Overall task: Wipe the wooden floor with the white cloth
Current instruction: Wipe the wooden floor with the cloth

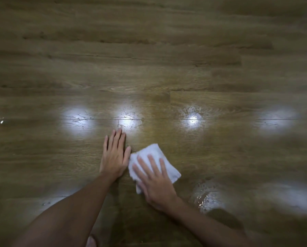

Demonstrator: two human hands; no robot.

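The wooden floor fills the whole view, brown planks with a shiny surface. A folded white cloth lies flat on it, low in the middle. My right hand presses on the cloth with straight, spread fingers and covers its near half. My left hand rests flat on the bare floor just left of the cloth, fingers straight and together, thumb close to the cloth's left edge.
Several bright round light reflections line up across the floor beyond my hands. Water droplets glisten on the planks at the lower right and near the reflections. A small white speck lies at the far left.
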